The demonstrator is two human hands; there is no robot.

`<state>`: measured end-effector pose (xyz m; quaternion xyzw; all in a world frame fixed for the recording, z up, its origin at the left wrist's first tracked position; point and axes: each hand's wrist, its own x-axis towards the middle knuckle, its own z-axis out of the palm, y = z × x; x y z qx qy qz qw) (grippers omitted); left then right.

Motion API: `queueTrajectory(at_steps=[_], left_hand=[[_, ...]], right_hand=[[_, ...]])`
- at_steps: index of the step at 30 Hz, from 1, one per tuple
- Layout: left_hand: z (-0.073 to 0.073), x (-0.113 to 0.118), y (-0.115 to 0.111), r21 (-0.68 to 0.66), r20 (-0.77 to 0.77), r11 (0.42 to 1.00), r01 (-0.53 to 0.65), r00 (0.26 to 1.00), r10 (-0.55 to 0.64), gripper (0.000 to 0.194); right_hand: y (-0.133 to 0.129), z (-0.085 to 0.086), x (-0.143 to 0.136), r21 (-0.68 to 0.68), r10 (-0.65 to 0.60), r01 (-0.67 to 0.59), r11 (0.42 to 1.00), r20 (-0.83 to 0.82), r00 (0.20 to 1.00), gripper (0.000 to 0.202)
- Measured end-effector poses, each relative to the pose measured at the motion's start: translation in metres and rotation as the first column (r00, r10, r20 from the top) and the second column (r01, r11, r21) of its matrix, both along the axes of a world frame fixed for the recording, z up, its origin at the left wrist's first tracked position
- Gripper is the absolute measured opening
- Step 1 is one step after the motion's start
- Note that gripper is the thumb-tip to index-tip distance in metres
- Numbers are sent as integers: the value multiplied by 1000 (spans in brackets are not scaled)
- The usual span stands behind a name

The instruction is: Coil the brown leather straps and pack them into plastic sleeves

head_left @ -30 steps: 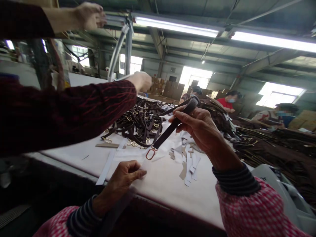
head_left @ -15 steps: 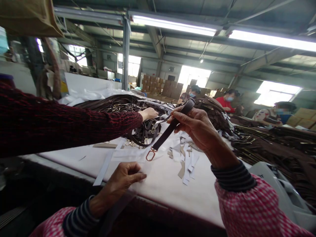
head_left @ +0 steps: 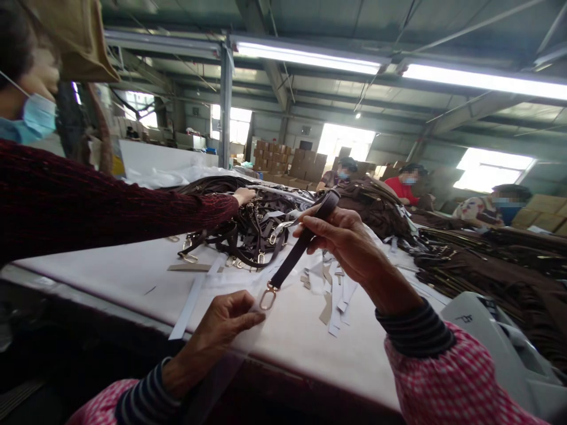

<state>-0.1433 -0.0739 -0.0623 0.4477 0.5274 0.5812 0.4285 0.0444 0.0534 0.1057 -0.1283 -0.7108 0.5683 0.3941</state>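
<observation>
My right hand [head_left: 348, 242] grips a dark brown strap [head_left: 292, 258] between thumb and fingers, its upper end looped over. From the strap's lower end hangs a gold metal clasp [head_left: 273, 288], just beside the fingertips of my left hand [head_left: 217, 330]. That hand is closed in a pinch on a clear plastic sleeve [head_left: 224, 372], which trails below it past the table edge. The clasp is at the sleeve's upper end; whether it is inside, I cannot tell. Behind them lies a heap of similar straps [head_left: 230, 236] with gold clasps.
A co-worker's dark red sleeve [head_left: 110, 206] reaches across from the left, the hand [head_left: 244, 195] at the strap heap. Paper strips [head_left: 336, 301] lie on the white table [head_left: 301, 348]. Brown goods [head_left: 500, 265] are piled at right, near a grey-white machine [head_left: 482, 336].
My right hand has lowered the strap slightly, bringing its clasp down to the left hand and the sleeve. The co-worker's hand has moved left, and their masked head has come into view.
</observation>
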Motion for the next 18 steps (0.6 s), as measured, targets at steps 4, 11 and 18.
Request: queueTrajectory(at_steps=[4, 11, 18], left_hand=[[14, 9, -7, -13, 72, 998, 54, 996, -53, 32], [33, 16, -22, -89, 195, 993, 72, 979, -53, 34], [36, 19, -16, -40, 156, 999, 36, 987, -29, 37]], right_hand=[[-2, -7, -3, -22, 7, -6, 1000, 20, 1000, 28], [-3, -26, -2, -52, -8, 9, 999, 29, 1000, 28], [-25, -56, -10, -131, 36, -30, 991, 43, 998, 23]])
